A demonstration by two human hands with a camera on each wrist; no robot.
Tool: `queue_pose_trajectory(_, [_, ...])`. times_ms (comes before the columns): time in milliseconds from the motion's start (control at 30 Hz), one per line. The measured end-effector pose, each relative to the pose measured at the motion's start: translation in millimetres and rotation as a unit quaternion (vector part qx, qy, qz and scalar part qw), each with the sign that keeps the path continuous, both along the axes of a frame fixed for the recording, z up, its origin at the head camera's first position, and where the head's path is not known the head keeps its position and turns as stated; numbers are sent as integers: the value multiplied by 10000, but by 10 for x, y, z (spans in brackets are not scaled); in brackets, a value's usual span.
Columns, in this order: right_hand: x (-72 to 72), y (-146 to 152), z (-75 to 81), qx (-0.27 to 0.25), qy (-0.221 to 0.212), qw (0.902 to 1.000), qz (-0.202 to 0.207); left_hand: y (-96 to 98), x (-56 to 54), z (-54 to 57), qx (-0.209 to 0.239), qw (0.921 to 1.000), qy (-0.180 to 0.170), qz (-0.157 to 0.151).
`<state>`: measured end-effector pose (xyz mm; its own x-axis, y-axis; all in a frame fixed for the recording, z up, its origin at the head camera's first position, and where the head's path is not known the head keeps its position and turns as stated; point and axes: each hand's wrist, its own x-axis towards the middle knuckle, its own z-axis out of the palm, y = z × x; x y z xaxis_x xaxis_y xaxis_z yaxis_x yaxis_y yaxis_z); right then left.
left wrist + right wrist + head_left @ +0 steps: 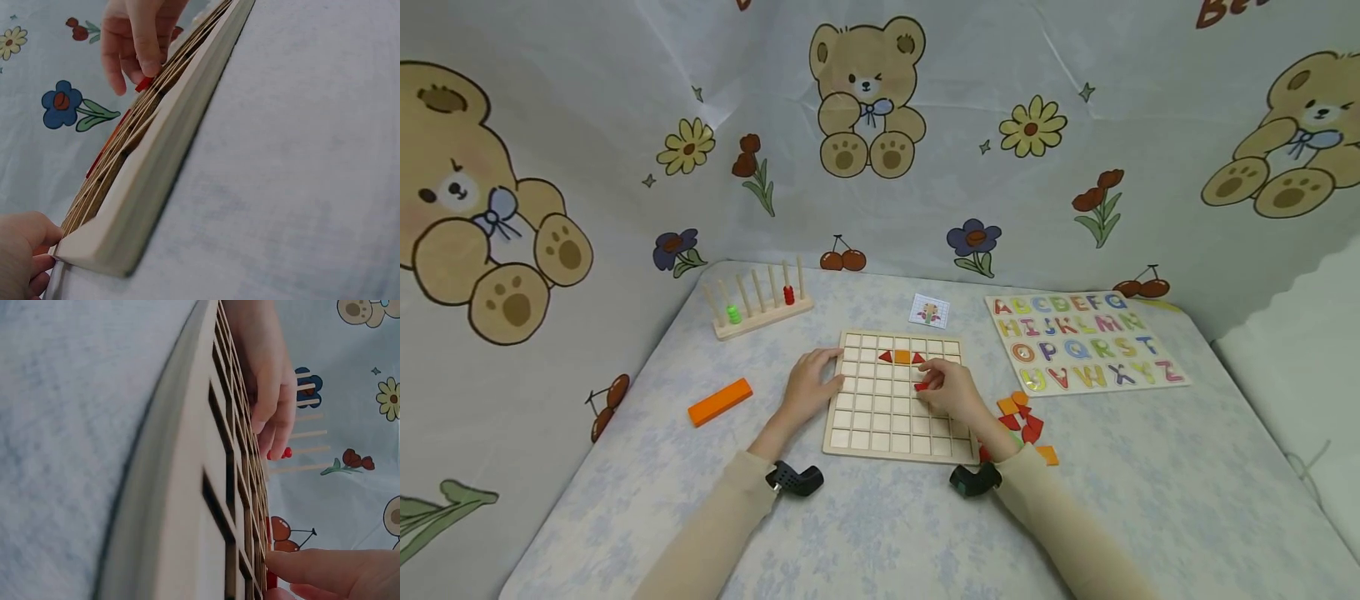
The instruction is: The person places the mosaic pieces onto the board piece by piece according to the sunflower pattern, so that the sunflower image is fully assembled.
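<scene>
A wooden grid board (871, 421) lies on the table in front of me. My left hand (808, 385) rests against its left edge, the fingers and thumb touching the rim. Between thumb and fingers, my right hand (950, 387) pinches a small red tile (922, 386) over the board's right half; the fingers hide part of its shape. In the left wrist view, this red tile (144, 84) is right at the grid surface. In an upper row of the board sit an orange square tile (902, 357) and, on either side of it, a red triangle (886, 357) and another red triangle (917, 358).
Loose red and orange tiles (1032, 425) lie beside the right forearm. Behind the board is a small pattern card (929, 311). An alphabet board (1086, 343) lies to the right. A peg rack (765, 318) with beads and an orange bar (720, 402) are at left.
</scene>
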<state>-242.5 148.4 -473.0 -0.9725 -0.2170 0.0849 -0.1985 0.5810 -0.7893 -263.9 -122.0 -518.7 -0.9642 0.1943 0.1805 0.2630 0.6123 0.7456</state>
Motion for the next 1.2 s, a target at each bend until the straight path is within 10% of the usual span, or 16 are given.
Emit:
queue_pose_trajectory(400, [73,10,-71,-13,135,9994,-318,8,5,-9,40,10000,-53,3])
queue_pose_trajectory(833, [273,960,24,715,404,9958,-406,-7,-7,17,-71,10000,40,-11])
queue_pose_trajectory(1200, [307,1316,-30,589,-191,9981,37,7,24,37,21,10000,-57,-2])
